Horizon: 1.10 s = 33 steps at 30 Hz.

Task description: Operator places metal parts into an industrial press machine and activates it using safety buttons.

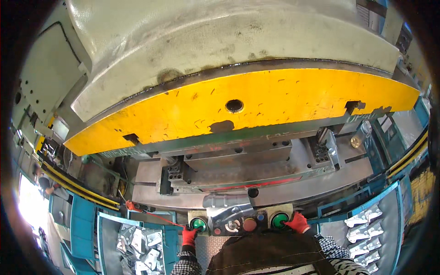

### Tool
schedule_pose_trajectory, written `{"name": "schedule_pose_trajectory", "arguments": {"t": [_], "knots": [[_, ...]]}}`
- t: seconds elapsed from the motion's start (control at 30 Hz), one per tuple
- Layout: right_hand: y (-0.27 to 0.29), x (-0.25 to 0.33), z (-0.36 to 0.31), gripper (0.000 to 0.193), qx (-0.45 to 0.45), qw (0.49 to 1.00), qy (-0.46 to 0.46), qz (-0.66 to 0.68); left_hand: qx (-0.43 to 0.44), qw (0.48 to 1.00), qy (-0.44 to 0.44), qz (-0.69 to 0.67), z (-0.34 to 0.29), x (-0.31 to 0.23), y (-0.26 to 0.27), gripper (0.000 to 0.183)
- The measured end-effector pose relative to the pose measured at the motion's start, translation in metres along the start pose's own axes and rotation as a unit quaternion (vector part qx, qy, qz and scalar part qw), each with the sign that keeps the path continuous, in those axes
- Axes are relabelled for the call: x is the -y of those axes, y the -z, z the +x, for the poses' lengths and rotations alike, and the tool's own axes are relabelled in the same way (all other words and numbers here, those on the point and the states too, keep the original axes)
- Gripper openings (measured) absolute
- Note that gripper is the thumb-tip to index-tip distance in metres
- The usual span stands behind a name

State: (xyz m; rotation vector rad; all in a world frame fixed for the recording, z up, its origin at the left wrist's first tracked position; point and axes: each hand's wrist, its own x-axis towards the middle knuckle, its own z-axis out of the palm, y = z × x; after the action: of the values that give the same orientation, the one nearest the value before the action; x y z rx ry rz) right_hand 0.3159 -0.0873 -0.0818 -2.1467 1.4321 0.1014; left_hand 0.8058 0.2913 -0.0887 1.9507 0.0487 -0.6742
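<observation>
My left hand (189,236), in a red glove, rests its fingers at the left green push button (198,224) of a control box. On the box's other side, my right hand (299,222), also red-gloved, reaches its fingers to the right green push button (279,221). Neither hand shows a thing in its grasp. Between the buttons is a dark panel with a red knob (250,224) and smaller controls. A shiny grey sheet (228,203) lies over the panel's back part. A thin red line runs from beside my left hand to an orange-red tool (133,206), whose kind is unclear.
A large press with a yellow ram face (183,117) hangs over a steel die (238,160). Metal parts lie heaped in a blue-framed bin (140,247) at left; similar parts (365,231) are lined up at right. Yellow-black rails (80,188) flank the press. A person (47,184) stands far left.
</observation>
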Motion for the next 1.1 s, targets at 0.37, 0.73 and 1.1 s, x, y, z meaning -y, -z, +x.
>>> {"name": "schedule_pose_trajectory", "arguments": {"t": [0.37,0.73,1.1], "knots": [[0.02,0.011,0.005,0.096,0.08,0.992,0.043,0.087,0.122,0.878,-0.134,0.443,0.049,-0.07,0.053,0.061],[-0.013,-0.054,0.005,0.073,0.016,0.943,0.019,0.331,-0.171,0.654,-0.684,0.273,-0.062,-0.528,-0.167,0.04],[0.105,-0.154,0.038,0.058,-0.222,0.78,-0.079,0.58,-0.256,0.598,-0.572,0.499,0.011,-0.552,-0.276,0.045]]}}
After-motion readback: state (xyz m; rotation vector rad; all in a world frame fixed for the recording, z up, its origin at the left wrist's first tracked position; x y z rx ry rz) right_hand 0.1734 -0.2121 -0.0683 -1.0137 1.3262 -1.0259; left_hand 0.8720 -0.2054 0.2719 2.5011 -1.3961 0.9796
